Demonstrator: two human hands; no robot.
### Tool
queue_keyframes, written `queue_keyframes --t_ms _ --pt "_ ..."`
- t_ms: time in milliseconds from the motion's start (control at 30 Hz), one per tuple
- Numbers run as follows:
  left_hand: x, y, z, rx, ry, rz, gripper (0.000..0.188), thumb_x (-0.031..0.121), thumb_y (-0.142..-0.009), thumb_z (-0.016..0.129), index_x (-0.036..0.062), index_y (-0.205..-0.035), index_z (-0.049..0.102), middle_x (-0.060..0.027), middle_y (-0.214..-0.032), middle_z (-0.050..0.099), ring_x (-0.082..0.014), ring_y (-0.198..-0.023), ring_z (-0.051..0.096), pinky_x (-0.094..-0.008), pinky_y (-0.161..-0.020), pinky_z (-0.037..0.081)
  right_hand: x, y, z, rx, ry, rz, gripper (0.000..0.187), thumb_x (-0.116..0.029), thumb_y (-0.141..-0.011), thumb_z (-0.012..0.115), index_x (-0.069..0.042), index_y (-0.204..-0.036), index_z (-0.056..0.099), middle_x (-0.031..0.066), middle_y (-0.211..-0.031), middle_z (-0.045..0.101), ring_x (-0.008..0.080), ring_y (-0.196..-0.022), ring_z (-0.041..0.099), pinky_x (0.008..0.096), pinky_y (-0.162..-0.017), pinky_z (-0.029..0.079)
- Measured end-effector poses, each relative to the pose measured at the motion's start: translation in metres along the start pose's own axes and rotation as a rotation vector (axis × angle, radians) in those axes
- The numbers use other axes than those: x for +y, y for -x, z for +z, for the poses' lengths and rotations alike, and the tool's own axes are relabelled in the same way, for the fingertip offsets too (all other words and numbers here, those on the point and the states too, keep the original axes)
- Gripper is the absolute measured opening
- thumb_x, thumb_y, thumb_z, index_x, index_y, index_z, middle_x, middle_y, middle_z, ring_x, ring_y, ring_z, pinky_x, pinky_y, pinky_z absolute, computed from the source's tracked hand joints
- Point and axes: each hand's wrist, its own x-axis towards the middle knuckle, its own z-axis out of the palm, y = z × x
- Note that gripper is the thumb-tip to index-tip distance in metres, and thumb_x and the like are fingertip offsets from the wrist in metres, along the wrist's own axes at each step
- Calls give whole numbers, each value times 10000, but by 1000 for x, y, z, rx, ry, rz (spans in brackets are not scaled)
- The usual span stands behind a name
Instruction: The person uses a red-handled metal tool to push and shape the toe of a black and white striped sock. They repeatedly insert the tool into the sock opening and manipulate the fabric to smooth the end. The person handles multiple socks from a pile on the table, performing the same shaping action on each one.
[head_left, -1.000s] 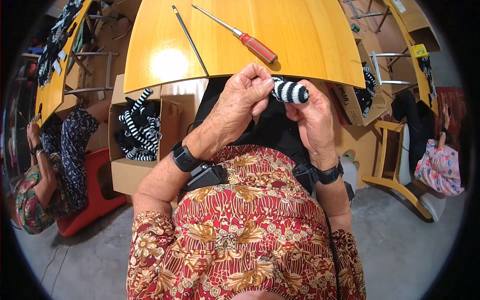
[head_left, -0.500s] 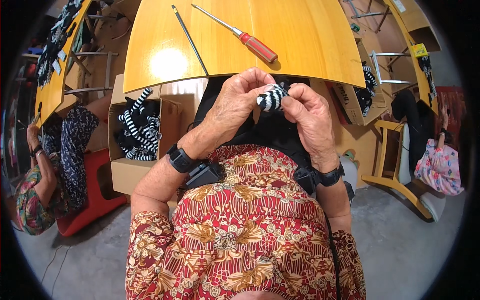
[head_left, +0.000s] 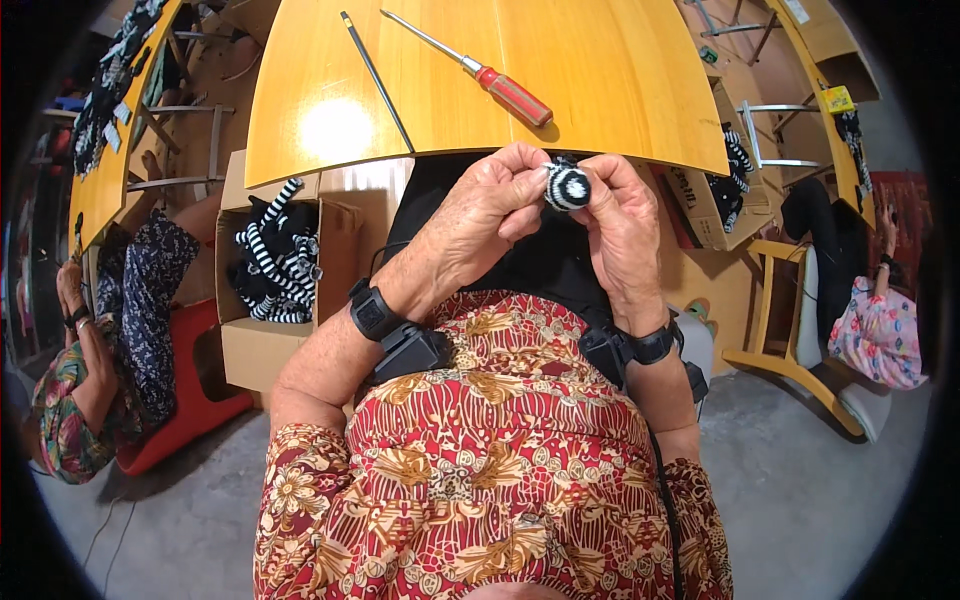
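A: Where's the piece vs your hands?

B: Striped knit piece [head_left: 568,188] sits between them. Left grip [head_left: 500,195] on its left side, right grip [head_left: 622,205] on its right. It's off the tabletop [head_left: 620,70], just beside the near edge, a bit right of that edge's middle.

A: Long axis?

B: Looks close to end-on. Rounded end faces up at me, the rest runs back behind it toward the near edge. Foreshortened, so can't call the exact tilt.

A: Which hand's nearer?

B: Neither, both touch it.

A: Grip state?

B: Both occupied. Left pinches the piece between thumb and fingers, right thumb and forefinger pinch the opposite side. How hard, can't tell.

A: How does it look?

B: Black and white bands, knitted, small and round at the tip. White patch at the centre, black ring around it, then more bands. I'd judge it soft. Can't see whether anything's inside.

A: Anything on top?

B: Screwdriver [head_left: 515,97], red handle toward the near edge, shaft toward the far left corner. Slim black rod [head_left: 378,85] left of it, lower end at the near edge. I'm touching neither.
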Motion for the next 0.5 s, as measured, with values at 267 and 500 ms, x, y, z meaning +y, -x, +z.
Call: queue_keyframes --t_ms 267,500 --pt "8 3 4 -14 -16 -25 125 157 -940 582 59 -992 525 17 -761 556 -22 -465 363 -169 -469 308 4 -2 2 -26 22 28 112 -144 -920 616 -54 -853 617 -52 -743 561 13 -647 440 177 -573 357" --pt "14 0 2 232 -310 17 94 143 -944 561 62 -977 527 17 -768 562 -22 -510 409 -153 -449 317 -3 -1 -9 -98 202 123 135 -179 -885 670 -54 -856 627 -55 -739 563 15 -631 430 174 -566 341"
